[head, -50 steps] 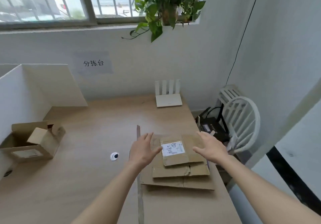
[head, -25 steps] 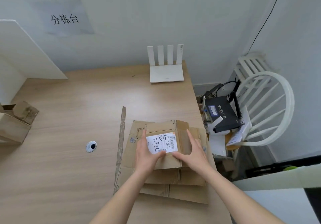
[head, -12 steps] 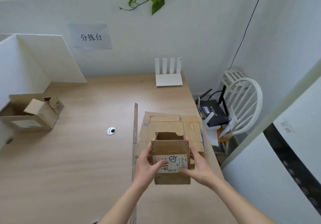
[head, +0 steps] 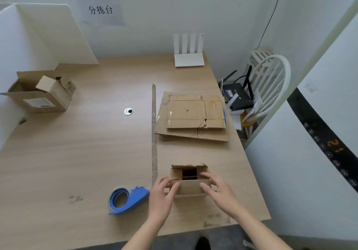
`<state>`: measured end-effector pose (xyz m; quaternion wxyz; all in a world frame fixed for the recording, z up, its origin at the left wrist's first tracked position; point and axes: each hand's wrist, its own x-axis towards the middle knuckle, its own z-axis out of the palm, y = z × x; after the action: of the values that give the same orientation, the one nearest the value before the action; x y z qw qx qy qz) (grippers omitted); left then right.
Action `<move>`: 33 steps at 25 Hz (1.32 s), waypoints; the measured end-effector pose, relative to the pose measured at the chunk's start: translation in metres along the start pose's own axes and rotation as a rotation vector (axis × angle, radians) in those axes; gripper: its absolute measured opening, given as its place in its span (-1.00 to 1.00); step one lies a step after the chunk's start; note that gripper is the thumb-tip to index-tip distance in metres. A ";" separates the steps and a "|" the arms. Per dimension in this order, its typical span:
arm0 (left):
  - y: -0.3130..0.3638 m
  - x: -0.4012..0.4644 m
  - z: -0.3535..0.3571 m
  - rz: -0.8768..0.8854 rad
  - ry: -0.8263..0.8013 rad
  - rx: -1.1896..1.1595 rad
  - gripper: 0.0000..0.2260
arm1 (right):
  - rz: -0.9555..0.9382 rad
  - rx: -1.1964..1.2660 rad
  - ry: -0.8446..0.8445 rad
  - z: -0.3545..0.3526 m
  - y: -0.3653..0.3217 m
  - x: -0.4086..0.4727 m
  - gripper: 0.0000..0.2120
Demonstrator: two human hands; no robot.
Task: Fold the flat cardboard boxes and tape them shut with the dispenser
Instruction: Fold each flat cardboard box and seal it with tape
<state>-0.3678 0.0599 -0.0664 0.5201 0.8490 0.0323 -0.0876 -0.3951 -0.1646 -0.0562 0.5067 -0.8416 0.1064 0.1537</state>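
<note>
A small cardboard box (head: 189, 186) stands on the table near the front edge, its top flaps partly folded in with a dark gap in the middle. My left hand (head: 161, 195) grips its left side, fingers curled over the top flap. My right hand (head: 217, 190) holds the right side, fingers on the top. A blue tape dispenser (head: 126, 199) lies just left of my left hand. A stack of flat cardboard boxes (head: 191, 116) lies farther back on the right half of the table.
An open cardboard box (head: 41, 92) stands at the far left by a white partition (head: 46, 36). A white router (head: 188, 55) is at the back edge. A thin cardboard strip (head: 154, 131) runs down the table's middle. A white chair (head: 271, 83) carrying a black router stands beyond the right edge.
Both hands lifted the top box off the flat stack, opened it and set it down near the front edge. The view tilted down, revealing the tape dispenser.
</note>
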 end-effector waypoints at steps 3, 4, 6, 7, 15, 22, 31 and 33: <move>0.003 0.001 0.007 0.015 0.042 0.074 -0.56 | -0.027 0.004 0.083 -0.001 0.000 0.004 -0.35; 0.003 0.004 0.008 0.027 0.018 0.092 -0.42 | -0.036 -0.025 0.069 -0.003 0.000 0.009 -0.26; 0.004 0.012 0.004 0.099 -0.073 0.187 -0.33 | -0.065 -0.147 0.014 -0.011 -0.001 0.017 -0.27; 0.005 0.017 0.001 0.140 -0.124 0.247 -0.40 | -0.082 -0.209 -0.007 -0.015 -0.002 0.019 -0.33; -0.015 0.009 0.004 0.393 -0.228 0.701 -0.36 | -0.120 -0.513 -0.006 -0.002 0.012 0.006 -0.41; -0.025 0.011 0.010 0.420 -0.120 0.728 -0.38 | -0.140 -0.417 0.051 0.000 0.009 0.010 -0.40; -0.009 0.015 0.004 0.237 -0.201 0.424 -0.23 | -0.050 -0.072 0.013 -0.002 0.010 0.013 -0.33; -0.004 0.019 0.004 0.126 -0.184 0.340 -0.15 | 0.053 0.035 -0.010 -0.005 0.010 0.017 -0.32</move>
<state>-0.3506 0.0573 -0.0757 0.3745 0.9133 -0.0838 -0.1363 -0.3818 -0.1743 -0.0683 0.5178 -0.8285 0.1289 0.1696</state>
